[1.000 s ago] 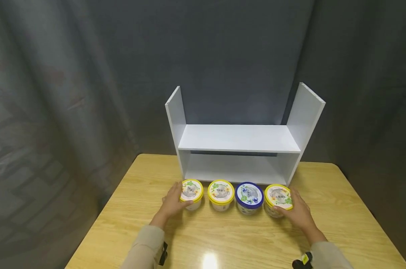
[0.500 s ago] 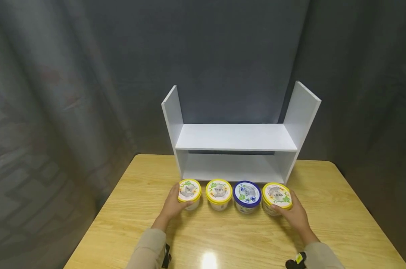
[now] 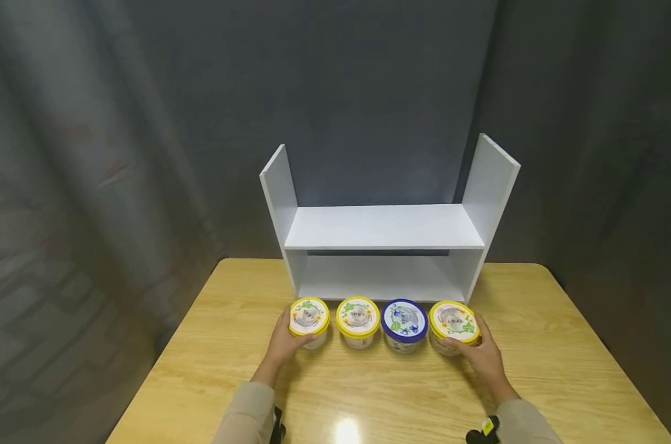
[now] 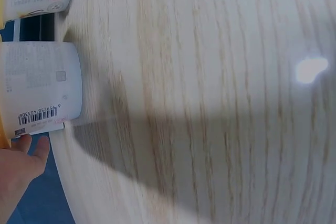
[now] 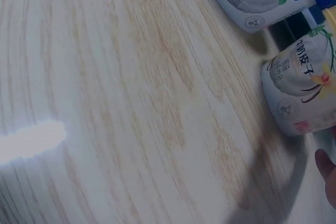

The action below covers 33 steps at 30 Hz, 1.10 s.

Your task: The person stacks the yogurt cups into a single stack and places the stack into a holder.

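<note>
Four tubs would exceed a plain count, so: several lidded yogurt tubs stand upright in a row on the table. At the left end is a yellow-lidded yogurt tub, which my left hand grips from its left side, thumb toward the front. Beside it stands another yellow-lidded tub, then a blue-lidded blueberry tub; neither is touched. My right hand holds the right-end yellow-lidded yogurt tub around its right side. The left wrist view shows a barcode on the left tub's white wall. Far-side fingers are mostly hidden.
A white two-level shelf stands right behind the row of tubs, with tall side panels. The wooden table reaches toward me and to both sides. Grey curtains hang behind and around it.
The shelf, tubs and hands all appear slightly further left in the head view. Both hands stay at the same two end tubs.
</note>
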Each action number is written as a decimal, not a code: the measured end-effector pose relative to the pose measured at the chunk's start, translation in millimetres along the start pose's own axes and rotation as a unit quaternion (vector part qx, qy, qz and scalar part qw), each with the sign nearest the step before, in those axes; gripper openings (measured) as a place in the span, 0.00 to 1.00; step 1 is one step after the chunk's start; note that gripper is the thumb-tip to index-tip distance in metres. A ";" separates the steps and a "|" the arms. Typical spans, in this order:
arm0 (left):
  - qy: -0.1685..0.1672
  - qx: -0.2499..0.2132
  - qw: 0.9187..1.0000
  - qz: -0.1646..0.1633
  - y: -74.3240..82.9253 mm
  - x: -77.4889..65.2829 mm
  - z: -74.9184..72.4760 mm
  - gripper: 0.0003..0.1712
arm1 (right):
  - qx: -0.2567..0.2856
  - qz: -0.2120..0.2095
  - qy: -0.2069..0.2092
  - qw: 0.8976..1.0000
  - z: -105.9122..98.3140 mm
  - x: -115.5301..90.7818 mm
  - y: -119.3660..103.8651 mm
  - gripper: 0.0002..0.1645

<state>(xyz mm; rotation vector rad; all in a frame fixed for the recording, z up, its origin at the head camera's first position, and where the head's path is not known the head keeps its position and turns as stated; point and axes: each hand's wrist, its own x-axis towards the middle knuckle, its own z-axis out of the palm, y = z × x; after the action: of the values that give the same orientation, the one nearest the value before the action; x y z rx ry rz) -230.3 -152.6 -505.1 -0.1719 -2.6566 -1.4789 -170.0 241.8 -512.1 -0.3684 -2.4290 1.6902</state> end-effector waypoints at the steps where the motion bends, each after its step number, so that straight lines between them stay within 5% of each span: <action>1: 0.002 -0.001 1.000 -0.005 -0.5 -0.8 0.0 0.58 | 0.003 -0.003 0.001 1.000 1.1 0.5 1.5 0.59; 13: 0.010 -0.026 0.999 -0.045 5.9 -4.4 -4.4 0.59 | -0.006 -0.011 0.005 1.000 2.7 8.3 13.8 0.60; 33: 0.020 -0.056 0.998 0.000 36.1 -6.1 -20.8 0.58 | 0.029 0.034 -0.012 0.999 0.3 0.8 -1.1 0.61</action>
<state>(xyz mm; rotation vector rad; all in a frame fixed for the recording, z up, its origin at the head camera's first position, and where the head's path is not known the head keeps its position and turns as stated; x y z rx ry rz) -218.5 -151.8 -464.7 -0.1484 -2.5435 -1.6154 -171.0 241.4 -511.2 -0.4305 -2.4033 1.7987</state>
